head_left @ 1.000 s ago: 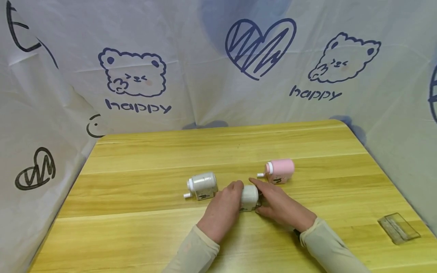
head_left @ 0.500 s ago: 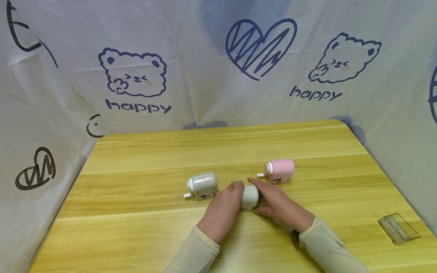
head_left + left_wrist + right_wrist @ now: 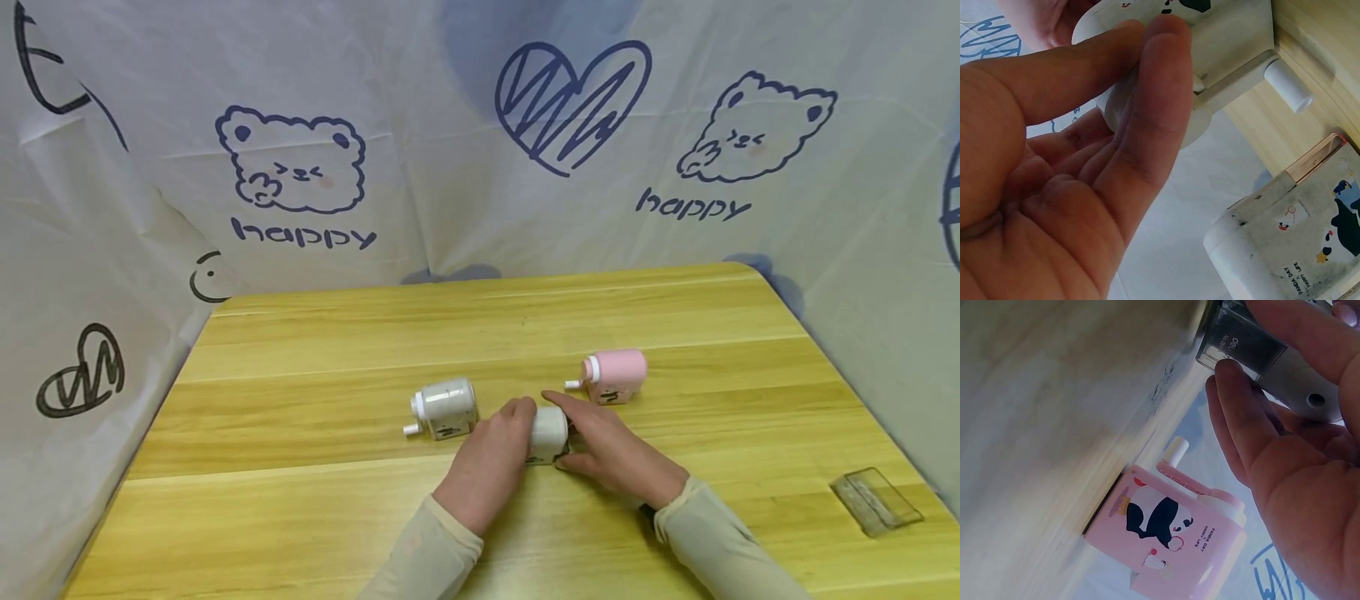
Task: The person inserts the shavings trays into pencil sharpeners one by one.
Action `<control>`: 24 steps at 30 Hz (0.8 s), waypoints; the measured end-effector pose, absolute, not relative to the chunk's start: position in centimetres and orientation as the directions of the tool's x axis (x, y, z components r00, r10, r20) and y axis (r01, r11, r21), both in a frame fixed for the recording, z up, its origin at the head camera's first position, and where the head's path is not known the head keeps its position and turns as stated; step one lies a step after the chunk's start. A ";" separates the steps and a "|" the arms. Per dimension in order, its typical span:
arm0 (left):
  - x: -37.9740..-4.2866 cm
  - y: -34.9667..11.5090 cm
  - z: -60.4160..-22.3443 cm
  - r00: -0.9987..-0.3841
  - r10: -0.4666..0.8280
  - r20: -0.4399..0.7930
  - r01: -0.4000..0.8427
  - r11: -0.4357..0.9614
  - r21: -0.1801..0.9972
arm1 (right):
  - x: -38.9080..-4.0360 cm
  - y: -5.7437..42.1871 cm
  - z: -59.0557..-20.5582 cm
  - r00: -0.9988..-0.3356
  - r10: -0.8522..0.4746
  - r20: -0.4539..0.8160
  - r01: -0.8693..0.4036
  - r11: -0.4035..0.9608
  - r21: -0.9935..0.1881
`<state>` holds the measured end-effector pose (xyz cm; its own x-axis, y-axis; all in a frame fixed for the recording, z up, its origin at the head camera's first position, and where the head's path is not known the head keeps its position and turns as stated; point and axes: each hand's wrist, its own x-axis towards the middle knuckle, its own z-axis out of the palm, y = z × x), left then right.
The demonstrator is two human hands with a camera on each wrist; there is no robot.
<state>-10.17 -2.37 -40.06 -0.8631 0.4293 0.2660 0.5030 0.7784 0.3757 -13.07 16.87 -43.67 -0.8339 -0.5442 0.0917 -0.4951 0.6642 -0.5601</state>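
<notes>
Evidently two-handed work, a little toward the near side of a wood-grain table [image 3: 285, 508]. Person facing the table, pale sleeves [image 3: 431, 546] down to the wrists, dark band [image 3: 649, 512] at the right one.

Between the hands: a pale grey sharpener [image 3: 550, 428], crank end toward the person's left, clear-drawer end toward the right. Left hand [image 3: 486, 460] clamped on the crank end, thumb and fingers curled close about the front; the white crank knob [image 3: 1289, 85] juts out past them. Right hand [image 3: 617, 448] at the other end, thumb to one side and fingers to the other, pinching the clear drawer [image 3: 1249, 342], which bears small pale lettering. From where I stand, cannot tell how far the drawer sits inside the body.

Just beside the left hand, a second grey sharpener [image 3: 452, 400], knob also pointing left; its side printed with a panda and "PANDA DAY". Beyond the right hand, near its fingers, a pink sharpener [image 3: 620, 372] with the same sort of print, standing on the table.

Well apart, near the table's right edge: a loose clear drawer [image 3: 877, 502].

Behind everything, a white sheet [image 3: 427, 100] with bears, hearts and "happy" in blue.
</notes>
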 end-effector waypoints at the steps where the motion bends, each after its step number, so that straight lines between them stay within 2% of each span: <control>1: -10.2 -2.4 -40.1 -0.863 0.430 0.265 0.503 0.778 0.377 | -13.1 16.9 -43.7 -0.834 -0.544 0.089 -0.493 0.664 -0.563; 24: -10.1 -2.4 -40.0 -0.850 0.439 0.290 0.522 0.776 0.354 | -13.1 17.0 -43.7 -0.832 -0.544 0.106 -0.492 0.638 -0.592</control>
